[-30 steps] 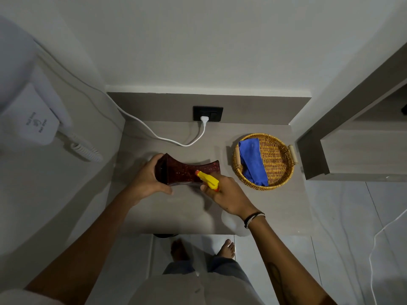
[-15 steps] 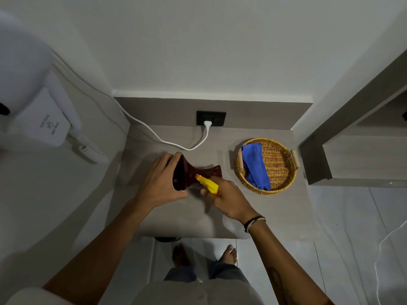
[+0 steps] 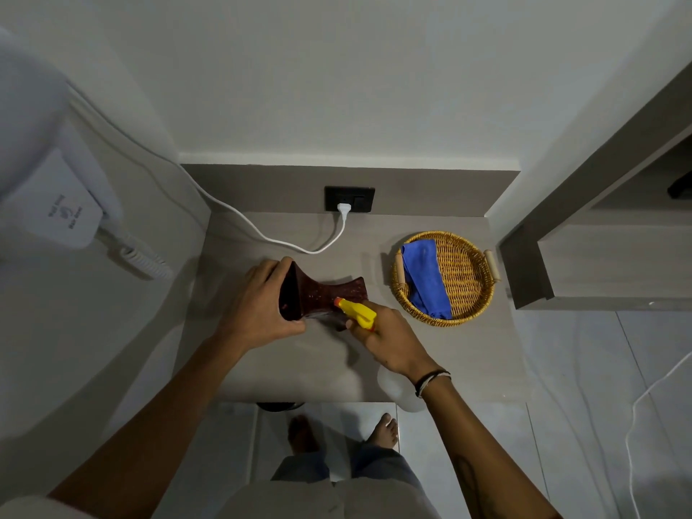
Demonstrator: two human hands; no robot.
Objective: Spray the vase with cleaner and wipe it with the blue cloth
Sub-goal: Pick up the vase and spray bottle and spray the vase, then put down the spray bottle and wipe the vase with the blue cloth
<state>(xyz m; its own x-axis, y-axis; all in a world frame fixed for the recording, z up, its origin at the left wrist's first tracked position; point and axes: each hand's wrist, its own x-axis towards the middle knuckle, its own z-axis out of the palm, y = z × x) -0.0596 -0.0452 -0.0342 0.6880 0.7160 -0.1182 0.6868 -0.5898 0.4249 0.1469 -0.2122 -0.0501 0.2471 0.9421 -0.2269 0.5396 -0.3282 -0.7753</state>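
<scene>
I read left hand (image 3: 262, 305) fingers clamped round flared end of vase (image 3: 318, 294), vase lying on side at frame centre. Right hand (image 3: 389, 342) clenched on spray bottle (image 3: 357, 312), yellow nozzle touching or just beside vase. I judge spraying underway; can't tell how wet. Wiping not begun: blue cloth (image 3: 425, 277) untouched in basket (image 3: 472, 312), centre right.

Dark red speckled vase (image 3: 329, 292), yellow sprayer head (image 3: 357, 312) (orange tip), blue cloth (image 3: 425, 279)
</scene>
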